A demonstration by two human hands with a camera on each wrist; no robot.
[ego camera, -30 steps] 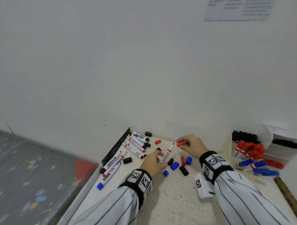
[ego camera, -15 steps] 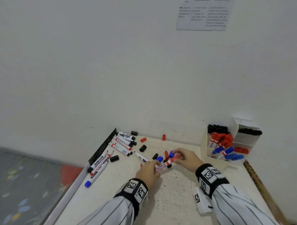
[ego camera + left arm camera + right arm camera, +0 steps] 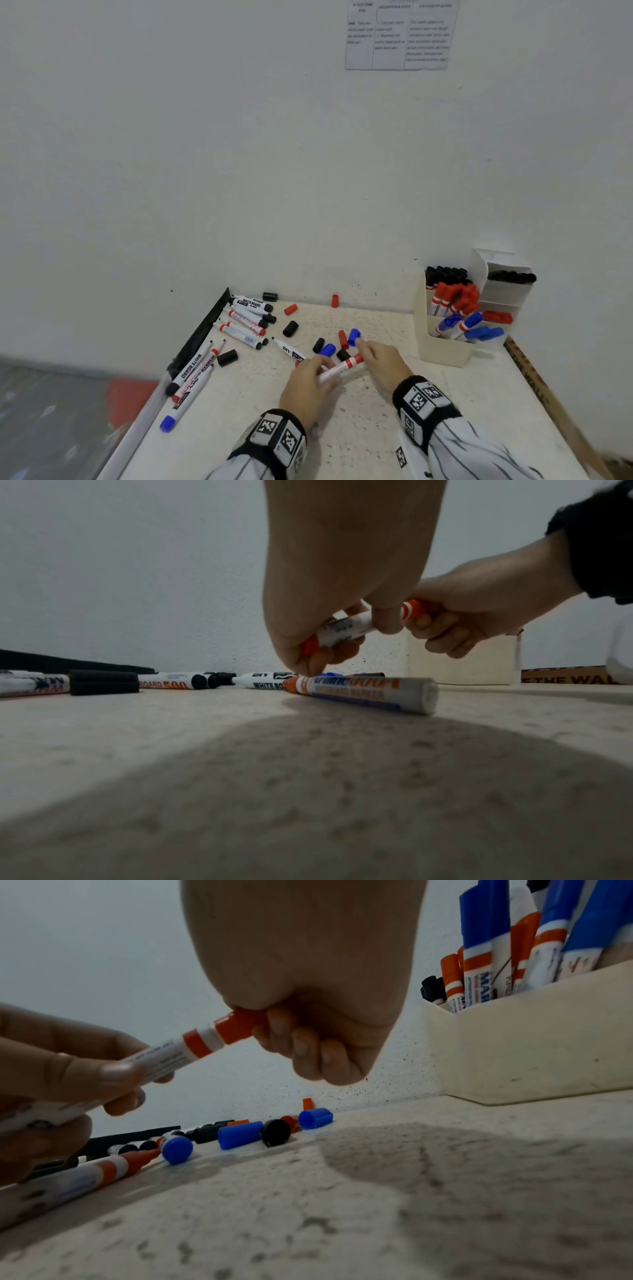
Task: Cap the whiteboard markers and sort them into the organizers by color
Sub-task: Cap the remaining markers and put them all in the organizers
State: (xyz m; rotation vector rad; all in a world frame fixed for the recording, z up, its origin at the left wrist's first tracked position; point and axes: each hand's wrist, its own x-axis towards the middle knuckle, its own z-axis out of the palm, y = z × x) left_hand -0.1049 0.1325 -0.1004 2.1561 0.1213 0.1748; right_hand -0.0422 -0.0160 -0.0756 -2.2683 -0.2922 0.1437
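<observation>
While the big white tabletop (image 3: 359,428) is still holding lots of loose pens and caps, one red pen is now getting its lid. A second ago the right hand (image 3: 383,361) was holding a little red cap apart from the pen tip; now that red cap (image 3: 240,1024) is sitting on the end of the red marker (image 3: 339,368), and both hands are holding the pen just above the tabletop. The cream organizer (image 3: 442,342) is standing near the right hand, by the wall, with black, red and blue pens already inside. The left hand (image 3: 308,383) is gripping the white body of the marker with curled fingers. The right hand is wrapping its fingers and thumb around the capped end. I think it is pushing the cap on tight, though I cannot tell if it has clicked. This means the pen is nearly ready to go in with the other reds. Another open red pen (image 3: 359,692) is lying on the tabletop right under the left hand. Loose blue caps (image 3: 240,1134), black caps and red caps are waiting close by, so plenty of work is still left.
</observation>
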